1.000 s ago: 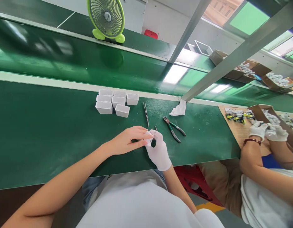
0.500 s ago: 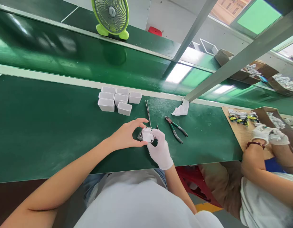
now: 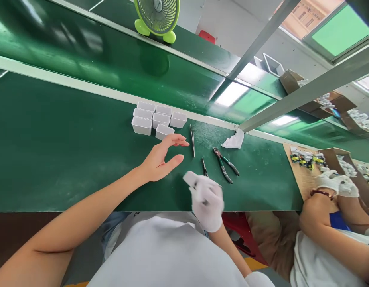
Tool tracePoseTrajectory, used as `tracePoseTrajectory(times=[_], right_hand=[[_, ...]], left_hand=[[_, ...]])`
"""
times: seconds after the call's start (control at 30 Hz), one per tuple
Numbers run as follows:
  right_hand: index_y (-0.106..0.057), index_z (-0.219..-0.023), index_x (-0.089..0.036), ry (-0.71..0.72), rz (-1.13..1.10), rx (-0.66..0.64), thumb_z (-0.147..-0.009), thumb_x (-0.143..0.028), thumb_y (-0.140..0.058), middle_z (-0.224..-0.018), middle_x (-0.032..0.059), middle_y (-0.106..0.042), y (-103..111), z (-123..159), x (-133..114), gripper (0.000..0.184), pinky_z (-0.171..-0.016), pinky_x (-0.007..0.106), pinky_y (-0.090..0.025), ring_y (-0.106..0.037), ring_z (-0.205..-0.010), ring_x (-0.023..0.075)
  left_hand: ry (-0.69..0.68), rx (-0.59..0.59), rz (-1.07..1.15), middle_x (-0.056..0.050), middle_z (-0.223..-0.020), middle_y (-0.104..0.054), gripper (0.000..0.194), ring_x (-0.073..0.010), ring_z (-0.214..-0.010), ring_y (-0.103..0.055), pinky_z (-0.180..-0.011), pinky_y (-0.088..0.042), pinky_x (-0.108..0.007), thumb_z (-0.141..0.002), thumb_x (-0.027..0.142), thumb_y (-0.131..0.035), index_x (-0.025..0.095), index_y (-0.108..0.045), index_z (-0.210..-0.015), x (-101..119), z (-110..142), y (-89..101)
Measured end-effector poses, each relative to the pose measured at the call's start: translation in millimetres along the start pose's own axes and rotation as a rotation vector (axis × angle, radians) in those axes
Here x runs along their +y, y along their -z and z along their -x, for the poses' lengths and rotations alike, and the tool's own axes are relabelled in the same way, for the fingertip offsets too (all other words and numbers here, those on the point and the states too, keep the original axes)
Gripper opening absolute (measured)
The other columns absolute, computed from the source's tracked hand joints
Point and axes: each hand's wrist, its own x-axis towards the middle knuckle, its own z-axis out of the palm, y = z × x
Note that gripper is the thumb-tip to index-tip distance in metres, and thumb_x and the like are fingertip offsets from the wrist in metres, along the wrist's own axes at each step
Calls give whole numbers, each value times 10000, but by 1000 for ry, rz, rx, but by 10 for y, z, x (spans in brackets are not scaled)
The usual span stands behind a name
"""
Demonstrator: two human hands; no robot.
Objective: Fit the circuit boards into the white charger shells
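My bare left hand (image 3: 162, 158) hovers over the green bench (image 3: 67, 151) with its fingers spread and nothing in it, close to the group of small white trays (image 3: 156, 119). My right hand (image 3: 206, 199), in a white glove, is blurred by motion near the front edge and grips a small white part (image 3: 190, 178). Tweezers (image 3: 192, 140) lie just right of my left hand. A thin dark tool (image 3: 204, 167) and green-handled pliers (image 3: 226, 164) lie beyond my right hand.
A crumpled white cloth (image 3: 233, 140) lies by a metal post. A green fan (image 3: 157, 18) stands on the shelf behind the glossy conveyor belt (image 3: 112, 67). At the right, another person's gloved hands (image 3: 336, 183) work beside cardboard boxes of parts (image 3: 306, 159).
My hands have come apart: the left let go of the small white part and opened, while the gloved right hand pulled back toward me with the part. The view shifted slightly.
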Motion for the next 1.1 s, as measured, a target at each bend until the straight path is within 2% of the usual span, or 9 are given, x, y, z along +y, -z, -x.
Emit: tracePoseTrajectory(times=[0.23,0.4,0.5,0.6,0.67,0.8,0.93,1.03,1.1], right_hand=[[-545,-1132,-244,209,218,-37,-899,23,-480,-1081,104,-628,-46,-80,-24,360,-825,419,-595,-649,-1028,235],[-540,-1068,-273,197,122,182,-891,-20,-571,-1127,90,-619,54,-28,-47,311,-798,452,-602,-657,-1024,255],[-536,-1120,-263,223,153,80,-913,1,-523,-1073,92,-634,-28,-74,17,336,-800,438,-601,-655,-1020,245],[-511,-1198,-243,225,178,-30,-925,-13,-515,-1110,113,-629,-96,-128,75,357,-848,449,-598,-629,-1088,249],[-496,-1255,-240,228,178,-36,-930,-35,-509,-1178,127,-613,-102,-141,96,385,-890,469,-593,-608,-1135,253],[-469,-1334,-240,251,186,-29,-942,-50,-477,-1222,137,-598,-90,-140,127,436,-931,483,-587,-595,-1168,249],[-490,-1274,-239,267,177,-30,-952,-72,-483,-1169,131,-614,-112,-138,152,363,-881,478,-590,-608,-1138,256],[-525,-1201,-236,153,51,-25,-961,-136,-535,-1196,126,-617,-74,-120,51,260,-907,459,-578,-615,-1151,253],[-528,-1147,-243,-106,-173,35,-969,-231,-581,-1157,98,-627,30,-116,-110,185,-835,380,-600,-657,-1044,217]], left_hand=[[-13,35,-56,-95,-1170,-690,309,-213,-1107,-670,-1007,-524,-370,-1006,313,-531,204,-520,-1296,27,10,-33],[12,18,-63,-83,-1137,-689,283,-204,-1084,-664,-983,-534,-363,-1002,322,-532,206,-528,-1260,51,10,-18],[59,-110,-101,-84,-1177,-660,358,-216,-1081,-649,-966,-538,-378,-959,398,-595,217,-524,-1260,94,9,-21],[118,-358,-224,-115,-1268,-629,694,-280,-1105,-637,-928,-551,-419,-781,564,-774,206,-498,-1308,108,48,-102],[87,-453,-298,-131,-1265,-642,730,-311,-1104,-639,-918,-550,-448,-743,561,-812,184,-514,-1292,78,95,-185],[-7,-433,-299,-130,-1218,-680,433,-284,-1132,-637,-964,-542,-433,-903,384,-709,163,-561,-1244,-39,189,-299],[-62,-451,-205,-129,-1307,-658,488,-270,-1245,-601,-1057,-518,-425,-922,352,-699,191,-523,-1349,-113,221,-307],[2,-394,-148,-145,-1506,-514,694,-307,-1383,-501,-1130,-462,-485,-901,453,-706,246,-401,-1490,-95,191,-267],[22,-289,-67,-148,-1566,-438,692,-315,-1425,-454,-1156,-431,-507,-948,515,-608,258,-342,-1532,-56,158,-217]])
